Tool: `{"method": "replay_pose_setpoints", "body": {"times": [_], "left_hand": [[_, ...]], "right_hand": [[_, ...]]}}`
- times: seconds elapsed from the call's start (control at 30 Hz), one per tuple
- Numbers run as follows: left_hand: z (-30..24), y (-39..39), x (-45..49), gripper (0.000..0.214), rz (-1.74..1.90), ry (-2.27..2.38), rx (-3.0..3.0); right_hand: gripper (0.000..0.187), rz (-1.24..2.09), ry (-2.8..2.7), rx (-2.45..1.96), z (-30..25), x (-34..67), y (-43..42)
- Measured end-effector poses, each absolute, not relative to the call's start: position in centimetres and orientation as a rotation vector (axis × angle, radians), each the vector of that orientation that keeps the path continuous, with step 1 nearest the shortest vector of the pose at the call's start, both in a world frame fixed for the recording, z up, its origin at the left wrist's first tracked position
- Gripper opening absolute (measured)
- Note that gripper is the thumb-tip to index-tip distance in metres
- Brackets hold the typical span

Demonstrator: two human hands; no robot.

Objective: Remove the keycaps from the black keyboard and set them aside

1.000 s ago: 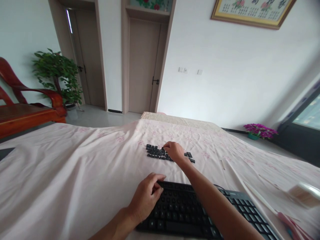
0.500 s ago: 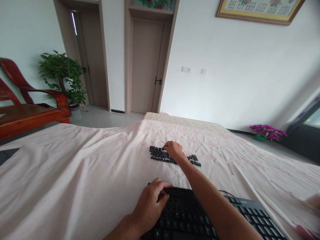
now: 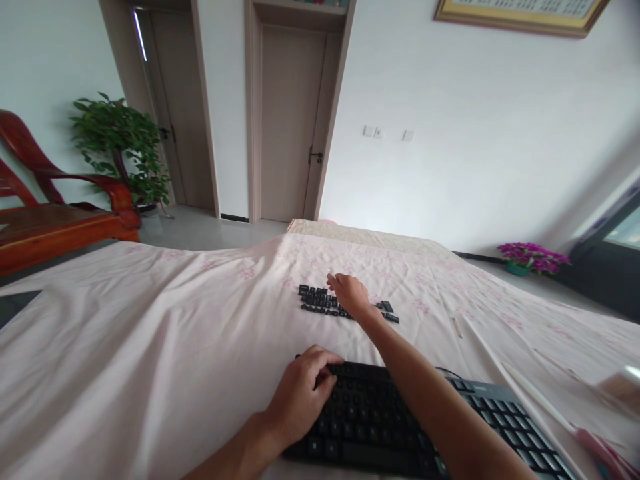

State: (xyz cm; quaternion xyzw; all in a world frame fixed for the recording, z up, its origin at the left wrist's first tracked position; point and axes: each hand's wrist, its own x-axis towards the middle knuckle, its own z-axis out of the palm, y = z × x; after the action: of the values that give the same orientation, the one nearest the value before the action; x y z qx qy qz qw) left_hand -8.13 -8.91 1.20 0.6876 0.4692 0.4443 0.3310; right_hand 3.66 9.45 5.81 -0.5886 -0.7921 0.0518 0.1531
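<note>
A black keyboard (image 3: pixel 370 455) lies at the front of the floral cloth, with bare key positions in its upper left part. My left hand (image 3: pixel 299 393) grips its upper left corner, index finger along the back edge and thumb over the keys. Farther out, loose black keycaps (image 3: pixel 317 300) lie in rows on the cloth. My right hand (image 3: pixel 352 293) is just above and behind them, thumb and fingers pinched together. What is in that pinch, if anything, is too small to make out. My right forearm crosses over the keyboard and hides part of it.
The pale pink cloth (image 3: pixel 200 347) has folds throughout. A thin stick (image 3: pixel 457 327) lies right of the keycaps. A pink-handled tool (image 3: pixel 597 448) and a blurred box-like object (image 3: pixel 625 388) are at the right edge. A cable (image 3: pixel 450 372) runs behind the keyboard.
My right hand has risen slightly away from the keycaps, its fingertips now beyond their back row. The left hand keeps its place on the keyboard. The view has tilted down a little.
</note>
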Motion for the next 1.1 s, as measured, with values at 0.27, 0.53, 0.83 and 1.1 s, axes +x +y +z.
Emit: {"method": "replay_pose_setpoints", "body": {"times": [0.27, 0.53, 0.83, 1.1], "left_hand": [[0.6, -9.0, -8.2, 0.027, 1.121, 1.263, 1.888], [0.7, -9.1, -8.2, 0.026, 1.041, 1.298, 1.998], [1.4, -9.7, -8.4, 0.019, 0.892, 1.19, 2.117], [1.4, -9.6, -8.5, 0.012, 0.811, 1.095, 2.272]], "right_hand": [[0.041, 0.297, -2.226, -1.132, 9.4, 7.5, -0.1], [0.023, 0.952, -2.05, -1.154, 8.4, 10.8, -5.9], [0.03, 0.895, -2.116, -1.074, 6.1, 11.0, -8.5], [0.031, 0.802, -2.21, -0.946, 5.3, 10.6, -9.2]]}}
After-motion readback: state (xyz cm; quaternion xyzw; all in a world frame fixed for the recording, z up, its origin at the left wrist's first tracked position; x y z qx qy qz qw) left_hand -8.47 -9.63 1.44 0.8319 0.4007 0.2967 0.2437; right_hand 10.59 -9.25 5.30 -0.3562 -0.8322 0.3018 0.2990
